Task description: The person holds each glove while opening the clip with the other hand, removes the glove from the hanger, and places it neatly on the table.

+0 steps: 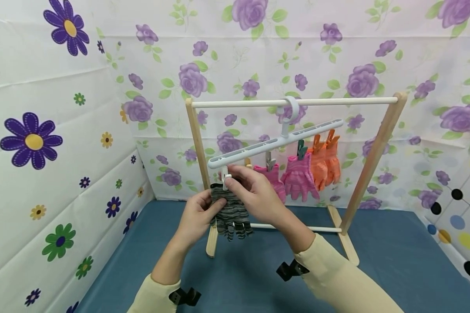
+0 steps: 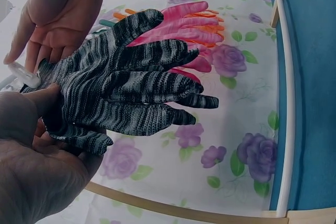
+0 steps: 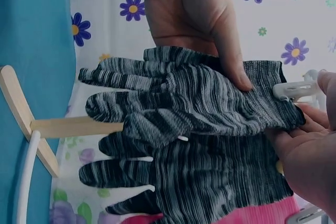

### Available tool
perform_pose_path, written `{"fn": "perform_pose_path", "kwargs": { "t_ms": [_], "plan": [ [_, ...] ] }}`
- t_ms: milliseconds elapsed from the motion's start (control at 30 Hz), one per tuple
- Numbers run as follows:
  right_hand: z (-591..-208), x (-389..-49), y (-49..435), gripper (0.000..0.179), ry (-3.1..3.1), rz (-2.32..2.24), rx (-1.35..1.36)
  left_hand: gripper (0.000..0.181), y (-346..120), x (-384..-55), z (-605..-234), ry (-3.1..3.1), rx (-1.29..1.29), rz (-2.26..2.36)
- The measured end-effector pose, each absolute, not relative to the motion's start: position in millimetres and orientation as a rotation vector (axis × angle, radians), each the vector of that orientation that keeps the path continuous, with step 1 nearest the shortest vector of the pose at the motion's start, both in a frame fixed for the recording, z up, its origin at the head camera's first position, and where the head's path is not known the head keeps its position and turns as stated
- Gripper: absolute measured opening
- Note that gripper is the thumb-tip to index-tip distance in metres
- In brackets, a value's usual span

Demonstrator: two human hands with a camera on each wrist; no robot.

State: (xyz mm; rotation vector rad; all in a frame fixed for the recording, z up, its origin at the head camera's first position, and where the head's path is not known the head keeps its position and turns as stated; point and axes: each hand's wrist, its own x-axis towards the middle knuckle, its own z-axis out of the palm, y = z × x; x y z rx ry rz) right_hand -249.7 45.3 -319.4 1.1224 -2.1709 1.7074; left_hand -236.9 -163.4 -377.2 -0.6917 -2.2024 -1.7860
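My left hand (image 1: pixel 196 217) pinches a black-and-grey striped knit glove (image 1: pixel 233 211) near its cuff, thumb in front. My right hand (image 1: pixel 258 191) pinches a white clothespin (image 3: pixel 296 90) that sits on that glove's cuff, under the low left end of a light grey hanger (image 1: pixel 254 148). The glove's fingers hang downward. In the right wrist view a second striped glove (image 3: pixel 210 177) lies behind the first; its upper edge is partly hidden by my right hand. Pink gloves (image 1: pixel 299 174) and orange gloves (image 1: pixel 325 161) hang from clothespins along the hanger's right part.
The hanger hooks over the white top rod (image 1: pixel 235 104) of a wooden rack (image 1: pixel 376 161) and tilts, its right end higher. A lower white rod (image 1: pixel 297 227) joins the rack's feet. Blue cloth (image 1: pixel 254 278) covers the table, with flowered sheets (image 1: pixel 160 65) around.
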Motion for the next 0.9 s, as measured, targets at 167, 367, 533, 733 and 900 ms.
{"fn": "perform_pose_path", "kwargs": {
  "t_ms": [167, 367, 533, 733, 900],
  "plan": [
    [-319, -252, 43, 0.041, -2.129, 1.786, 1.097, 0.015, -164, -237, -378, -2.202, -0.701, -1.804],
    [-320, -254, 40, 0.032, -2.055, 1.855, 1.100, 0.016, -165, -237, -381, -2.186, -0.697, -1.806],
    [-321, -254, 37, 0.029, -2.003, 1.891, 1.080, 0.015, -165, -236, -383, -2.183, -0.681, -1.792],
    [-323, -254, 35, 0.026, -1.960, 1.911, 1.038, 0.017, -165, -235, -383, -2.182, -0.667, -1.809],
    [-323, -254, 33, 0.026, -1.929, 1.931, 1.051, 0.018, -166, -235, -385, -2.193, -0.646, -1.813]
  ]
}}
